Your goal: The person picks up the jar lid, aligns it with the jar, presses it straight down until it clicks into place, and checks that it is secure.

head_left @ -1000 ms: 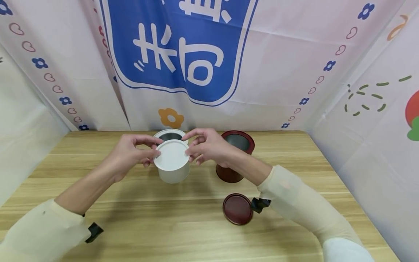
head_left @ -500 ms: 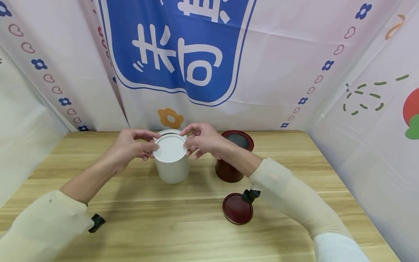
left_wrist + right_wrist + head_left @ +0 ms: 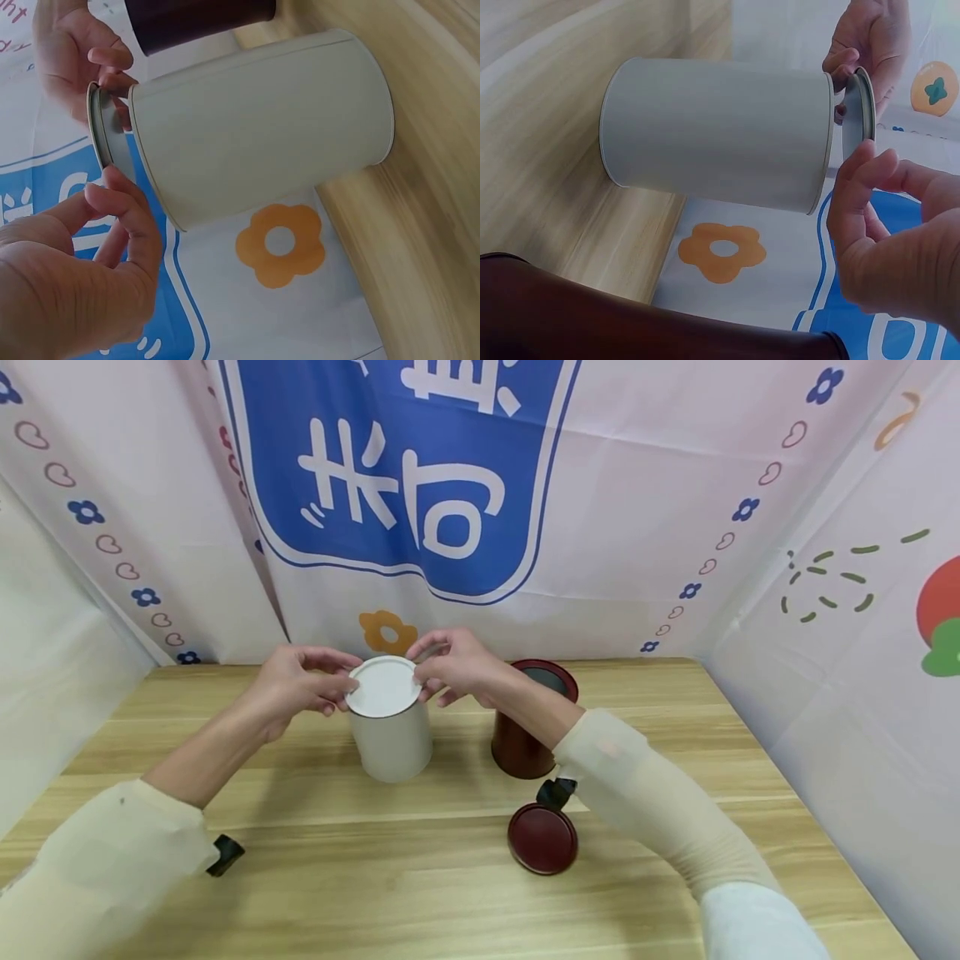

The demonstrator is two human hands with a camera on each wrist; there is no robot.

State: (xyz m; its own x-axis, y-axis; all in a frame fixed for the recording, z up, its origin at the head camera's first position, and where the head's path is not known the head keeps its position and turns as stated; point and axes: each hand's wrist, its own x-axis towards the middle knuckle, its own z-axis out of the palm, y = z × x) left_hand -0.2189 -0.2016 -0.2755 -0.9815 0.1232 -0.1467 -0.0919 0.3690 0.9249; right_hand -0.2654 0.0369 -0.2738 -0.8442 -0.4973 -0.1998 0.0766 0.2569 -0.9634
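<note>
A round white lid (image 3: 384, 687) is pinched at its edges between both hands, just above the mouth of a white canister (image 3: 393, 743). My left hand (image 3: 294, 685) grips the lid's left edge with thumb and fingers, and my right hand (image 3: 457, 667) grips its right edge. Both wrist views show a narrow gap between the lid (image 3: 105, 124) and the rim of the canister (image 3: 720, 135). The canister stands upright on the table, its opening covered from above in the head view.
A dark red canister (image 3: 517, 747) stands uncovered to the right, partly behind my right forearm. Its matching dark red lid (image 3: 543, 839) lies flat on the wooden table (image 3: 360, 885) in front. A printed cloth (image 3: 615, 527) hangs behind the table's back edge.
Both hands have carried the white lid away from me and over the canister. The canister's dark opening, visible a second ago, is now hidden under it. The dark red pieces stay put.
</note>
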